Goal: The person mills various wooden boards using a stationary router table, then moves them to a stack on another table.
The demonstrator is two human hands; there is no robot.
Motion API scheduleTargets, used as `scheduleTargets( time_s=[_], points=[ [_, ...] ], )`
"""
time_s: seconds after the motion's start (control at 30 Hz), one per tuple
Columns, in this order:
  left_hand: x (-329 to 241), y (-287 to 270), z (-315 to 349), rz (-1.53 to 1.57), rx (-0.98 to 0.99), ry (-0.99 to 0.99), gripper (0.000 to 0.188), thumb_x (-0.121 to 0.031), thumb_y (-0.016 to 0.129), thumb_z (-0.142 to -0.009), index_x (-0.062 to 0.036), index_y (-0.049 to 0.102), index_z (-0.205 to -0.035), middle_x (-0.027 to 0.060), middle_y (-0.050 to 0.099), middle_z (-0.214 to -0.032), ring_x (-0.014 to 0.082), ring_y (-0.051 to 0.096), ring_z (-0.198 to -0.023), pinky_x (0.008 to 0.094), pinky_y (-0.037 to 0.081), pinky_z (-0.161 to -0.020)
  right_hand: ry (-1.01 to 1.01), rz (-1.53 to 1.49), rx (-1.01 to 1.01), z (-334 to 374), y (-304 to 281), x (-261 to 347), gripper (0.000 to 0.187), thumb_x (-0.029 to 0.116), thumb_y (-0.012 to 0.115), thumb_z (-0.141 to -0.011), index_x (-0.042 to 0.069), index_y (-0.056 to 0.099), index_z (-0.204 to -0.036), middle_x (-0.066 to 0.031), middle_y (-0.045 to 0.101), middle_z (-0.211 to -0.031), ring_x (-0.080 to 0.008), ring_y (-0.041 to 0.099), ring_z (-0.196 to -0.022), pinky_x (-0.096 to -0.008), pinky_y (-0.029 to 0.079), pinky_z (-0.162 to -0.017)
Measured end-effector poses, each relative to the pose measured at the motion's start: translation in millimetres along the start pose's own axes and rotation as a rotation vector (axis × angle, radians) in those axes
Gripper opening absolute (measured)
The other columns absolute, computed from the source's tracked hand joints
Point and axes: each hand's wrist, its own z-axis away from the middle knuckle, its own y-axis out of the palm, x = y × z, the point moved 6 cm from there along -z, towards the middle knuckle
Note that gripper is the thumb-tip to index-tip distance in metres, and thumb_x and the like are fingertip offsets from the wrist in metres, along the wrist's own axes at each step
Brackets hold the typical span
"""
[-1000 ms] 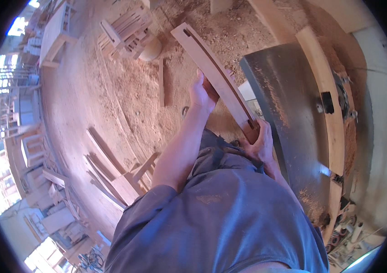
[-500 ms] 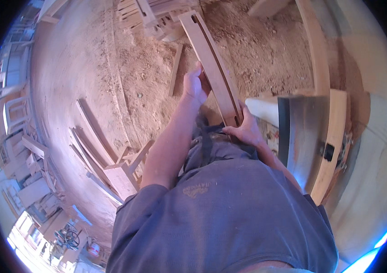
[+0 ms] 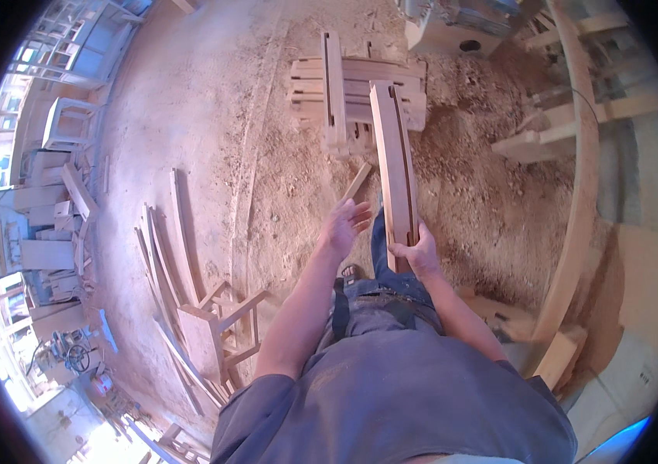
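A long pale wooden piece (image 3: 395,166), with a narrow dark groove along its length and a short slot at its far end, points away from me. My right hand (image 3: 419,254) grips its near end, the thumb lying across the top face. To the left of the piece, my left hand (image 3: 344,226) is off the wood with its fingers apart and nothing in them. Beyond the held piece lies a stack of similar grooved wooden pieces (image 3: 306,85), with one piece (image 3: 334,89) set lengthwise across the others.
Long wooden strips (image 3: 160,255) and a small wooden frame (image 3: 240,325) stand on the left. A long curved timber (image 3: 581,170) runs along the right side. Sawdust covers the floor (image 3: 267,178). Benches and furniture parts line the far left wall, near a machine with a handwheel (image 3: 78,356).
My left hand has let go of the wooden piece, which my right hand alone now holds. The view has shifted, bringing the stack of grooved pieces fully into sight.
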Motion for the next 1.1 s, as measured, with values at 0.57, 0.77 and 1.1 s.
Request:
scheduleTargets(
  time_s=[0.57, 0.77, 1.1],
  points=[
    [-139.3, -5.6, -191.5, -0.541, -0.505, 0.13, 0.061, -0.019, 0.066, -0.096, 0.0043, 0.042, -0.147, 0.0191, 0.06, -0.135, 0.0246, 0.058, -0.123, 0.0371, 0.044, -0.105, 0.014, 0.008, -0.019, -335.1, 48.8, 23.7, 0.083, 0.015, 0.088, -0.064, -0.006, 0.052, -0.136, -0.0197, 0.066, -0.123, -0.0299, 0.064, -0.112, -0.0381, 0.049, -0.102],
    [-143.4, 15.1, -204.9, -0.408, -0.374, 0.132, 0.044, -0.007, 0.062, -0.098, -0.0032, 0.053, -0.141, 0.0097, 0.067, -0.121, 0.0189, 0.066, -0.105, 0.0341, 0.052, -0.095, 0.12, -0.203, 0.009, -351.0, 58.6, -12.6, 0.089, -0.006, 0.077, -0.075, 0.0, 0.036, -0.154, -0.0109, 0.064, -0.126, -0.0196, 0.064, -0.109, -0.033, 0.053, -0.094],
    [-129.2, 22.1, -204.2, -0.39, -0.173, -0.003, 0.054, -0.004, 0.059, -0.098, -0.0035, 0.047, -0.15, 0.0135, 0.065, -0.133, 0.0204, 0.064, -0.116, 0.0338, 0.053, -0.097, 0.228, 0.152, 0.205, -348.0, 35.0, 21.0, 0.089, 0.015, 0.075, -0.086, -0.001, 0.027, -0.159, -0.0213, 0.052, -0.147, -0.0277, 0.05, -0.136, -0.036, 0.037, -0.115]
  ],
)
